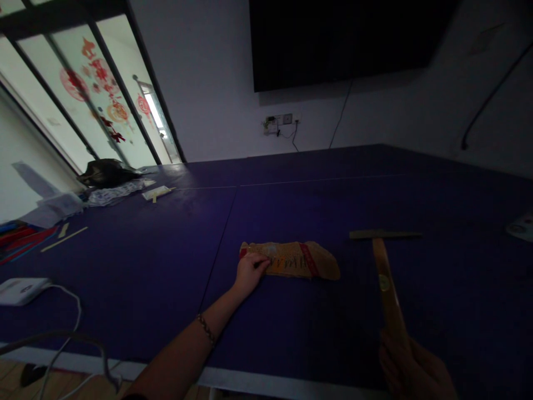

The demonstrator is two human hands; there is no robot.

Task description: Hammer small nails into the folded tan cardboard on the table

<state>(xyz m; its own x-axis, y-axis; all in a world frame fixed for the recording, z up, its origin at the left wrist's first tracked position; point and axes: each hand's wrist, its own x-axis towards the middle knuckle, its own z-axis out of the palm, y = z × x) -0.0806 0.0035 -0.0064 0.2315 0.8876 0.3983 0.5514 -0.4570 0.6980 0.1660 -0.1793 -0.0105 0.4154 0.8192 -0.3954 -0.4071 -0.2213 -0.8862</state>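
Note:
A tan piece of cardboard (327, 263) with red bands lies flat on the purple tabletop (287, 322). Along its middle stands a row of several thin, dark, slanting shapes that look like nails. My left hand (250, 271) rests on the cardboard's left part, thumb and fingertips pinched together at the end of that row; what is between them is too small to make out. In my right hand (410, 361) is a hammer (386, 278), gripped low on its wooden handle. Its narrow metal head is raised to the right of the cardboard, apart from it.
At the left are a white box-shaped device (23, 291) with a cable, red and blue strips (29, 241), and a thin pale stick (64, 239). A black bag (108, 173) and plastic packaging (114, 193) lie farther back. A television (345, 44) hangs on the wall.

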